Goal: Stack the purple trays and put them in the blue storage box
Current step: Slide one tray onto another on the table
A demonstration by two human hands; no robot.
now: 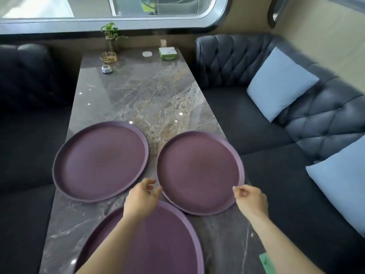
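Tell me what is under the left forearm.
The left forearm crosses over the nearest tray, which lies on the marble table. The tray's purple floor shows on both sides of the arm; the strip beneath it is covered, so anything there is unseen.

From my head view I can read no text anywhere. The one thing that carries printing is the green and white box [167, 53] at the top centre of the frame, standing at the far end of the marble table [138, 91]. A line of small pale lettering runs across its green front face, but it is too small and blurred for me to make out a single letter. A green scrap [267, 263] at the lower right edge of the frame shows a dark mark that I cannot read either.
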